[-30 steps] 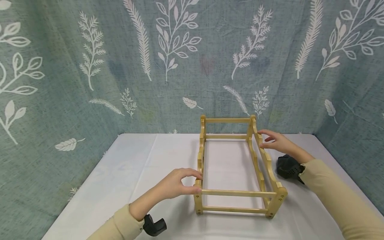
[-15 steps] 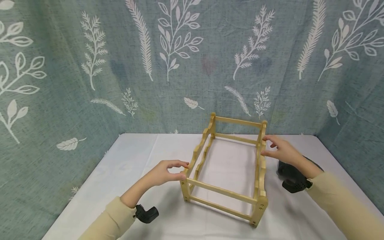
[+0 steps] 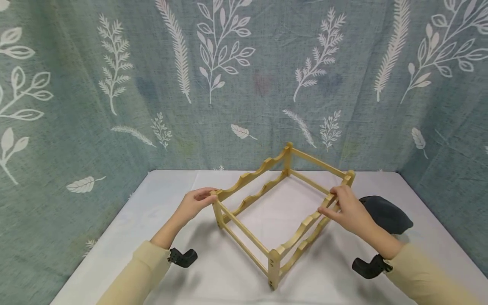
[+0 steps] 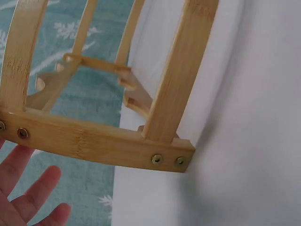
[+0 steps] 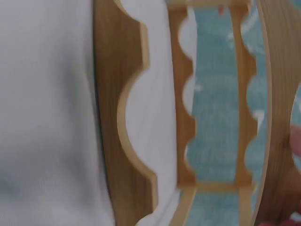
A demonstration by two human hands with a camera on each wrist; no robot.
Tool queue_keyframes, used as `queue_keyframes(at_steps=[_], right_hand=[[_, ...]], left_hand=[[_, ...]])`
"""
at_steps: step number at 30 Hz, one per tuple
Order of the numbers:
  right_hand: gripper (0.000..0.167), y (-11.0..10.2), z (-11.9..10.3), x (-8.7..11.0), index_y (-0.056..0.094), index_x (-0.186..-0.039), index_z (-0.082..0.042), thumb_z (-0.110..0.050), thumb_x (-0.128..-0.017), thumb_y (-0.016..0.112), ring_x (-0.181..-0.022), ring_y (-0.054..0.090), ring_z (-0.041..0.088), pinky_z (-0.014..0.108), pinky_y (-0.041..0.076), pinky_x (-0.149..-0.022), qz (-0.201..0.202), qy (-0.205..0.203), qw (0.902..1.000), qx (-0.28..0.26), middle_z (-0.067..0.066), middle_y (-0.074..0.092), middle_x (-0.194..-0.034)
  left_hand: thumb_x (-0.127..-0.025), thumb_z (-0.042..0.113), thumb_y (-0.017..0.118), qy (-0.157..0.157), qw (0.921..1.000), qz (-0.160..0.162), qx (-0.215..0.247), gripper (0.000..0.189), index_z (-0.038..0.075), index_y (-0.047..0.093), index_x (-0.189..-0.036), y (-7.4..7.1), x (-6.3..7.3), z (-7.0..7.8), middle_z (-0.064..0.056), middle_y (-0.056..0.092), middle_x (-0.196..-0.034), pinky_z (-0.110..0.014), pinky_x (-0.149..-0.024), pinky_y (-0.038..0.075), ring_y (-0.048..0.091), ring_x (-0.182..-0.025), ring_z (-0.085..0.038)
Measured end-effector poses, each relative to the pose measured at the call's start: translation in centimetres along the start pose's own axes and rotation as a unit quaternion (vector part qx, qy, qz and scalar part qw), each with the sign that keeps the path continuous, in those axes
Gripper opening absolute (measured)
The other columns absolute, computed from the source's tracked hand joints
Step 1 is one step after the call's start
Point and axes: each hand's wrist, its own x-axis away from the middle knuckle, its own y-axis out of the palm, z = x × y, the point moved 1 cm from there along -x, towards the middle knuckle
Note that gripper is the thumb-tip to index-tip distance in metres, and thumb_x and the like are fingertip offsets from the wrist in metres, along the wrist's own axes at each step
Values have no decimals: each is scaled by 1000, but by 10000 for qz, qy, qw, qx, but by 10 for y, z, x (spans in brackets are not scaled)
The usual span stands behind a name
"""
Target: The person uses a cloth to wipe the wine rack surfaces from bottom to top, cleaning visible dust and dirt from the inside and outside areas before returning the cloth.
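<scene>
A light wooden wine rack [image 3: 273, 267] with scalloped side rails stands at an angle on the white table. My left hand [image 3: 195, 202] grips its left corner post at the top, thumb on the near side. In the left wrist view, spread fingers [image 4: 36, 194] show beside an end post [image 4: 89, 143] with metal bolts. My right hand [image 3: 350, 211] holds the upper rail on the right side, thumb and fingers over it. The right wrist view shows the scalloped rails [image 5: 109, 117] up close, with only a bit of the fingers [image 5: 296, 141] at the edge.
A dark grey rounded object [image 3: 389, 215] lies on the table [image 3: 171, 203] behind my right forearm. Black wrist cameras [image 3: 183, 258] hang below both sleeves. A green leaf-patterned curtain [image 3: 267, 84] surrounds the table's back and sides.
The rack has turned clockwise, its near left corner swinging left and back, its far right corner coming nearer. My left hand moved left and away; my right hand came nearer with its rail.
</scene>
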Motion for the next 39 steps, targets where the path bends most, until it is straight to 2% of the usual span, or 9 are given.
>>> queue_keyframes(at_steps=[6,12,17,20,23,27,29,32,39], right_hand=[[54,10,-31,12,49,-103,5,-36,-77,73,-58,44,16,23,34,-42,511,199,9957,752,19,47,-95],[55,20,-49,18,52,-94,5,-39,-71,76,-44,29,7,17,24,-35,1202,-242,9834,1335,15,46,-84],[45,0,-48,14,56,-100,3,-37,-81,68,-49,44,10,21,34,-41,475,25,9956,812,15,53,-89],[33,-26,-33,9,61,-105,-1,-28,-86,64,-63,55,16,27,43,-49,350,-69,9988,331,13,58,-95],[27,-49,-7,4,65,-105,-4,-16,-82,68,-72,58,20,31,46,-54,734,-690,9941,400,12,60,-95],[26,-58,30,-1,67,-102,-4,-5,-76,72,-85,57,27,37,48,-62,584,-1263,9897,339,12,60,-99],[25,-54,41,-1,68,-100,-4,-1,-75,71,-88,58,27,38,49,-65,524,-1346,9893,212,12,61,-101],[27,-46,49,-3,70,-96,-2,5,-70,72,-89,58,29,38,51,-65,741,-1428,9868,156,14,61,-101],[29,-43,52,-5,71,-92,1,11,-65,73,-78,57,24,29,51,-59,974,-1397,9854,28,12,61,-94]], left_hand=[[-88,40,58,-61,9998,182,3,50,9,55,-128,-10,-17,-6,-15,59,-122,-44,-94,44,54,-114,-30],[-89,42,55,-352,9984,441,-44,54,11,49,-133,-15,-35,-11,-15,53,-129,-44,-99,38,46,-122,-30],[-90,46,52,-408,9968,471,-503,61,14,39,-141,-14,-36,-2,-15,42,-139,-49,-99,36,40,-126,-35],[-90,44,53,188,9918,679,-1071,62,14,36,-142,-9,-22,14,-14,38,-142,-52,-100,35,37,-128,-36],[-87,33,62,1215,9805,691,-1384,54,10,48,-134,6,8,36,-12,49,-134,-51,-98,36,44,-124,-32],[-81,21,69,2330,9618,-191,-1428,37,11,64,-117,35,56,56,-4,63,-117,-48,-92,43,55,-113,-26],[-81,20,70,2503,9566,-559,-1383,31,15,67,-111,46,72,58,-1,64,-115,-50,-91,43,53,-115,-25],[-80,20,71,2495,9579,-642,-1263,22,21,68,-102,54,83,58,0,64,-114,-57,-92,39,48,-121,-27],[-79,16,72,2674,9558,-574,-1083,17,21,71,-95,56,80,53,-2,67,-110,-57,-91,40,48,-122,-26]])
